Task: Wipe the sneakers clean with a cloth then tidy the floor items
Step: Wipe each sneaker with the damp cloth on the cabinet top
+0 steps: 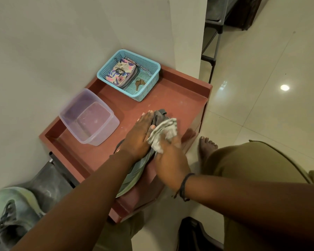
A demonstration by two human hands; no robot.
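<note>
A grey-green sneaker (132, 175) lies on its side on the red-brown cabinet top (174, 100), its sole turned toward me. My left hand (137, 136) lies flat on the shoe with fingers straight, pressing it down. My right hand (170, 156) grips a bunched white-and-grey cloth (163, 133) against the shoe's upper part. The second grey sneaker (13, 214) with a pale green sole sits at the bottom left, below the cabinet.
A clear plastic tub (71, 122) stands on the cabinet's left side. A blue mesh basket (150, 80) at the back holds a floral pouch (121, 73) and keys (140, 84). Wall on the left, tiled floor (261, 87) right; my bare foot (206, 147) beside the cabinet.
</note>
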